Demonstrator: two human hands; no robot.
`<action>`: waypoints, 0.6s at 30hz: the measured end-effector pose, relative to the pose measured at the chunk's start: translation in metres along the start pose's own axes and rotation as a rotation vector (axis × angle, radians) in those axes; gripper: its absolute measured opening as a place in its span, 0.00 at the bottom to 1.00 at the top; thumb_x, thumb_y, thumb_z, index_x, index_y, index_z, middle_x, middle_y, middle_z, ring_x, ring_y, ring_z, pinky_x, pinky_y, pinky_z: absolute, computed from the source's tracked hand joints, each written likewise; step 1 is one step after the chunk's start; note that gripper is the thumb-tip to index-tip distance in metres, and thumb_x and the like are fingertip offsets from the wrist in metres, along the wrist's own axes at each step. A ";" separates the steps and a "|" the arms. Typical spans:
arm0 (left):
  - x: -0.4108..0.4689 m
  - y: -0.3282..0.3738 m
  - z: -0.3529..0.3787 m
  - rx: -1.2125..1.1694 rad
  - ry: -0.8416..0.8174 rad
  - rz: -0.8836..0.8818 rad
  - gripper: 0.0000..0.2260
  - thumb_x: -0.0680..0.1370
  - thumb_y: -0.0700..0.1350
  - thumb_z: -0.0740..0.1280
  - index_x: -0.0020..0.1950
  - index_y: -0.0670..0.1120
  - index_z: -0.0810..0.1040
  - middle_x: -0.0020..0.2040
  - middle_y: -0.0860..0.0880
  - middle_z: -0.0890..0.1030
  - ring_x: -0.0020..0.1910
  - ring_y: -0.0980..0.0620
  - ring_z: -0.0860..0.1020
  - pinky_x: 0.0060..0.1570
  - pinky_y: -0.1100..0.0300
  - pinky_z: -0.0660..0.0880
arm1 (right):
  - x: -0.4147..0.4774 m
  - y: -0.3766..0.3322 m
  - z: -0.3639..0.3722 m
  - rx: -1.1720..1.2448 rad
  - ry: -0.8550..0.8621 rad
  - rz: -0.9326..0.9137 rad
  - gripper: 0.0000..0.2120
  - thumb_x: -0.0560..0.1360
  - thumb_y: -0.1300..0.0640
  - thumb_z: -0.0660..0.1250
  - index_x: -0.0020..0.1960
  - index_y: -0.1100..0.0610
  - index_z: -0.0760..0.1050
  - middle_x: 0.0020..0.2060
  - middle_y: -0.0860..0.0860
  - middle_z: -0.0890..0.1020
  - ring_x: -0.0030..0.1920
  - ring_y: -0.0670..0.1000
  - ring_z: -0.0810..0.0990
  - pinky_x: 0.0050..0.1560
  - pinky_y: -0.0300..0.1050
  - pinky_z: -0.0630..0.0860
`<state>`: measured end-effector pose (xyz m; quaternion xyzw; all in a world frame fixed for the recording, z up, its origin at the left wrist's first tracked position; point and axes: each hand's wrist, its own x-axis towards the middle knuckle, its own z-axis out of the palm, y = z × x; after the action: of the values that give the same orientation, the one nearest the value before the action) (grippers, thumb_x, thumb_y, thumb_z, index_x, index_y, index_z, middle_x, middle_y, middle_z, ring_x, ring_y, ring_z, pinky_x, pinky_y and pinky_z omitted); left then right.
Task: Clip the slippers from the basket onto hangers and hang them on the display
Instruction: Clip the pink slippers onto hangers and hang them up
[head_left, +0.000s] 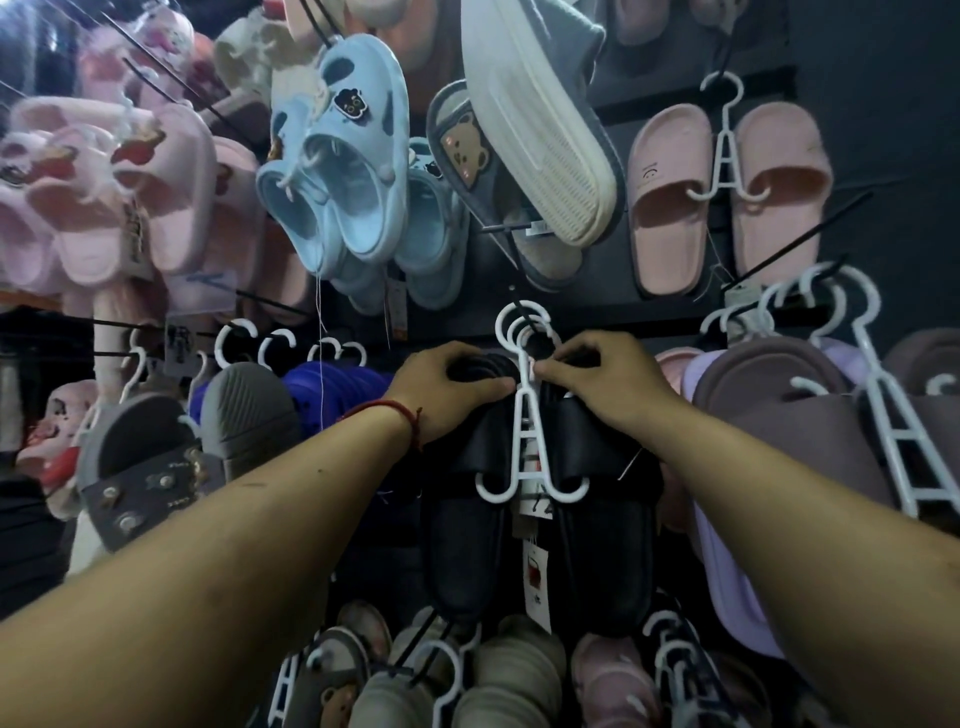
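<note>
A pair of black slippers (602, 540) hangs on a white plastic hanger (527, 441) at the centre of the display wall. The hanger's hook (519, 325) sits over a black metal peg (519, 306), together with other white hooks. My left hand (447, 387) grips the top of the left black slipper, its thumb tip against the hanger stem. My right hand (602, 379) holds the top of the right slipper and pinches the hanger neck just below the hook. The basket is out of view.
Hung pairs crowd all around: blue clogs (337, 171) and pink slides (727, 192) above, grey slippers (156, 462) to the left, mauve and lilac ones (789, 431) to the right, beige and pink pairs (498, 675) below. Black pegs (800, 239) jut outward.
</note>
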<state>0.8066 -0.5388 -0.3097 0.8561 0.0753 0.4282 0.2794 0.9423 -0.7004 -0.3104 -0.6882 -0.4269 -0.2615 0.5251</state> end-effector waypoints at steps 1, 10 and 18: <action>0.002 -0.001 0.002 0.021 0.018 0.001 0.30 0.57 0.69 0.75 0.54 0.57 0.82 0.51 0.56 0.85 0.53 0.56 0.82 0.61 0.53 0.78 | 0.001 0.002 0.001 -0.054 0.015 0.009 0.15 0.68 0.43 0.77 0.46 0.53 0.84 0.42 0.47 0.86 0.46 0.47 0.84 0.51 0.46 0.79; 0.009 -0.007 0.007 0.110 0.094 -0.019 0.29 0.58 0.74 0.69 0.55 0.64 0.78 0.55 0.50 0.82 0.55 0.49 0.80 0.63 0.51 0.76 | -0.007 -0.017 0.008 -0.241 0.062 0.059 0.16 0.72 0.42 0.74 0.50 0.54 0.83 0.48 0.50 0.85 0.51 0.52 0.82 0.43 0.41 0.68; 0.002 -0.008 0.003 0.054 0.049 0.022 0.32 0.67 0.67 0.73 0.68 0.58 0.74 0.63 0.50 0.79 0.61 0.51 0.77 0.66 0.54 0.73 | -0.007 -0.019 0.005 -0.216 0.050 0.067 0.17 0.71 0.41 0.75 0.49 0.54 0.82 0.47 0.50 0.85 0.49 0.51 0.82 0.45 0.41 0.70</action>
<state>0.8107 -0.5330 -0.3142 0.8534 0.0842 0.4501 0.2492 0.9221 -0.6962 -0.3086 -0.7477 -0.3600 -0.3055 0.4669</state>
